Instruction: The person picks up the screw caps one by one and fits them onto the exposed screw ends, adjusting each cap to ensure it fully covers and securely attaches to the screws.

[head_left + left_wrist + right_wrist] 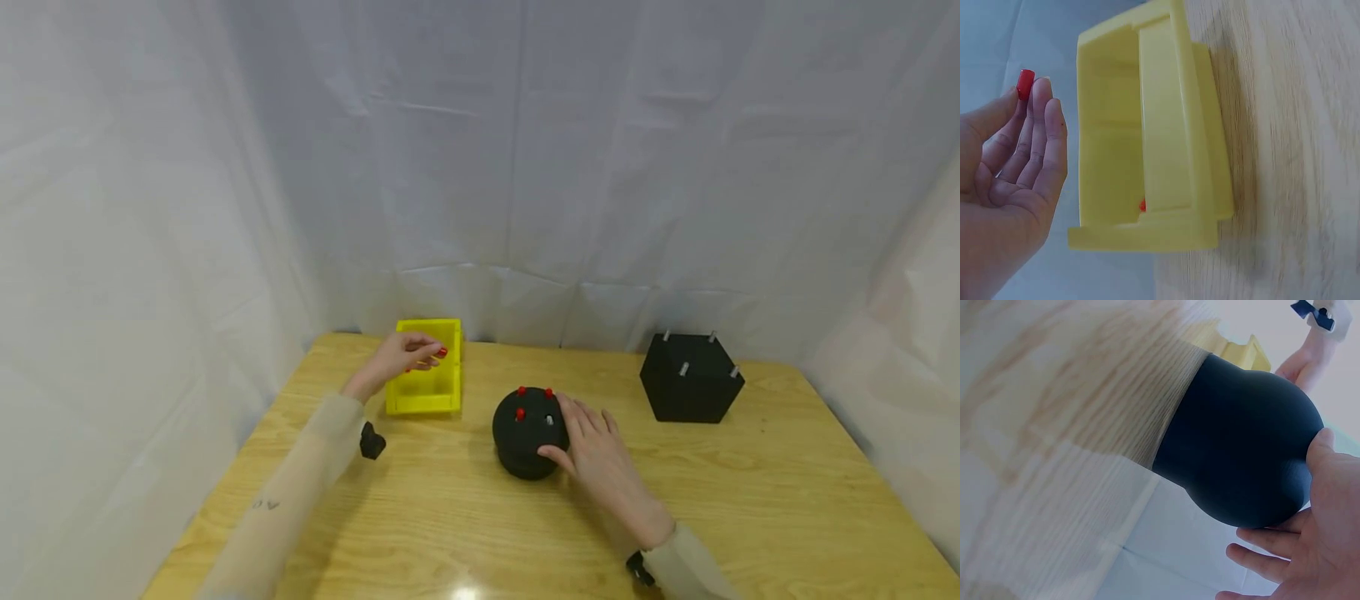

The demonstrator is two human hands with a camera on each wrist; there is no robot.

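My left hand hovers over the yellow bin and pinches a small red cap between thumb and fingertips. One more red piece lies inside the bin. A black rounded block sits mid-table, with red caps on several of its pegs and one bare metal peg. My right hand rests against the block's right side, thumb and fingers curved round it; the right wrist view shows the block against the thumb.
A black cube with several bare metal pegs stands at the back right of the wooden table. White sheeting walls the table on three sides. A small black wrist mount hangs under my left forearm.
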